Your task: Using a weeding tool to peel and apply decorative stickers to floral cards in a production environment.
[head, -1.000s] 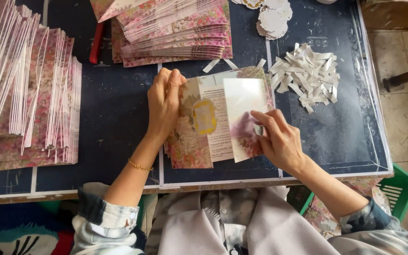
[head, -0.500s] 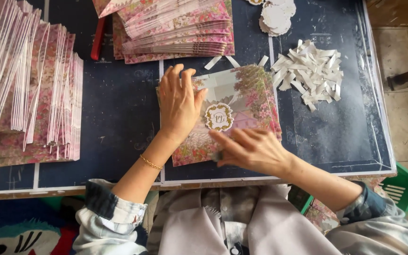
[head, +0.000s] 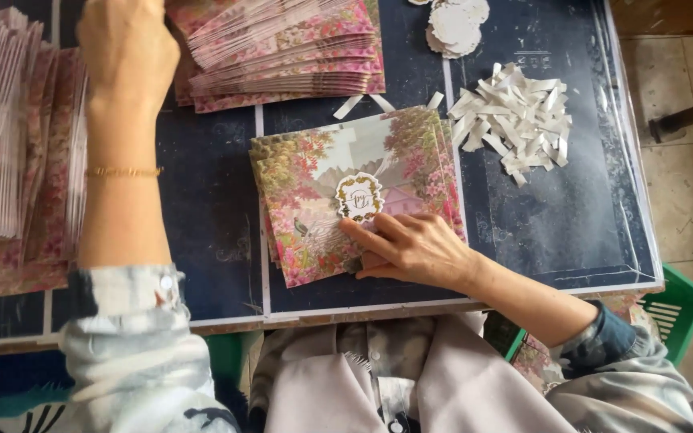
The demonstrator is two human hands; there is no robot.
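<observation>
A small stack of floral folded cards (head: 314,200) lies on the dark table (head: 210,224) in front of me. The top card is closed, with a white and gold scalloped seal (head: 359,196) at its middle. My right hand (head: 411,248) rests flat on the card's lower right part, fingertips just below the seal. My left hand (head: 126,48) is stretched to the far left top, beside a fanned stack of pink floral cards (head: 298,56). Its fingers run past the frame's top edge, so what they hold is hidden. A gold bracelet (head: 122,171) sits on that wrist.
Another tall fanned row of cards (head: 10,160) fills the table's left side. A heap of white paper strips (head: 515,120) lies at the right, with a pile of scalloped seals (head: 455,24) behind it. A green plastic basket (head: 675,305) stands on the tiled floor at the right.
The open card was folded shut and sealed. My left hand has since left it and reached far up to the left. My right hand stays on the card.
</observation>
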